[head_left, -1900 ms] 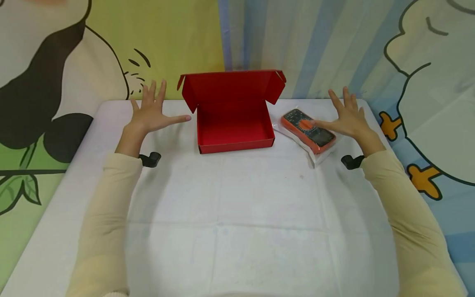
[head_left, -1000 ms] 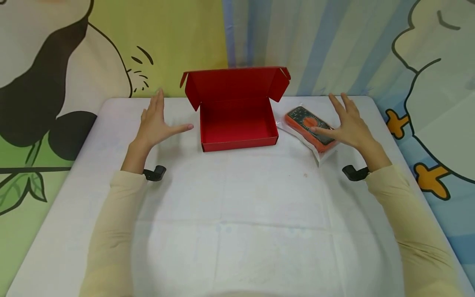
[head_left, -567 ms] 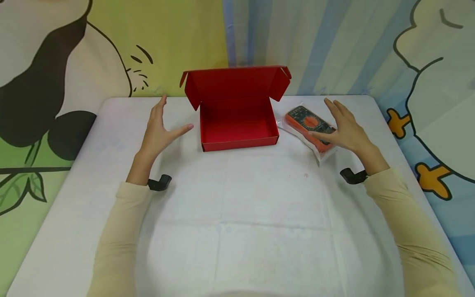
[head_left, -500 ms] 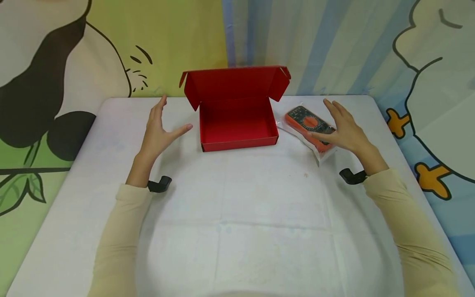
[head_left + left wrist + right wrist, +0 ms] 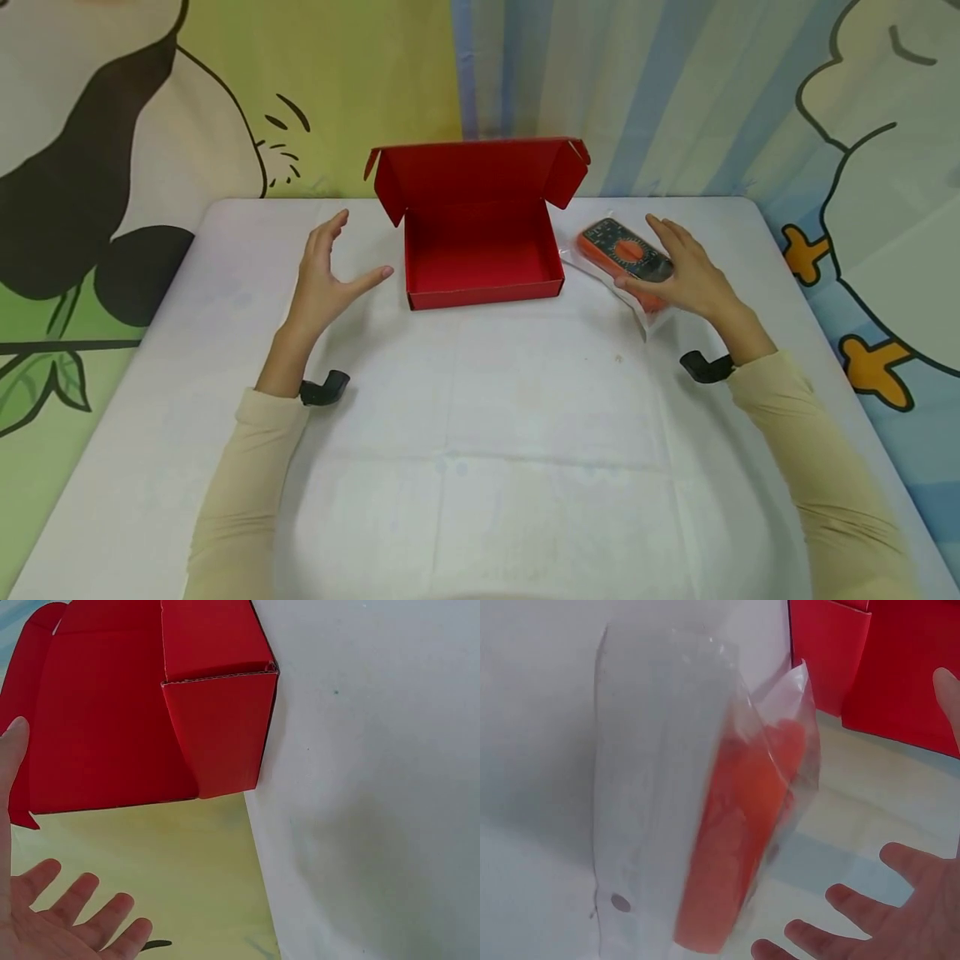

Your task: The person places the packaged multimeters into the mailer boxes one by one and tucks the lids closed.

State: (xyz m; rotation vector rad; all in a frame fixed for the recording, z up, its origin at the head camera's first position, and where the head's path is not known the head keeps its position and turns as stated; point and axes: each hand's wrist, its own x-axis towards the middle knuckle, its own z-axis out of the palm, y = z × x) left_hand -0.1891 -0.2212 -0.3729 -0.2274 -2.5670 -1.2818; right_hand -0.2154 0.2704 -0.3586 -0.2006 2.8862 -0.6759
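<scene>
An open red cardboard box (image 5: 483, 293) stands at the back middle of the table, its lid raised and nothing inside. Left of it my left hand (image 5: 318, 287) hovers with thumb and fingers spread, apart from the box and holding nothing. To the right of the box lies an orange and black multimeter (image 5: 628, 250) in a clear plastic bag (image 5: 641, 795). Over the multimeter's near right end my right hand (image 5: 690, 279) is held with thumb and fingers apart; it grips nothing. In the head view its thumb covers part of the multimeter.
A white cloth (image 5: 480, 500) covers the table. Behind it hangs a patterned curtain (image 5: 540, 75) with cartoon figures. Each wrist carries a small black camera mount, on the left (image 5: 324, 389) and on the right (image 5: 707, 367).
Both hands have drawn back a little toward me, and their fingers are less spread than before. The right hand has also shifted slightly left. The box and multimeter lie where they were.
</scene>
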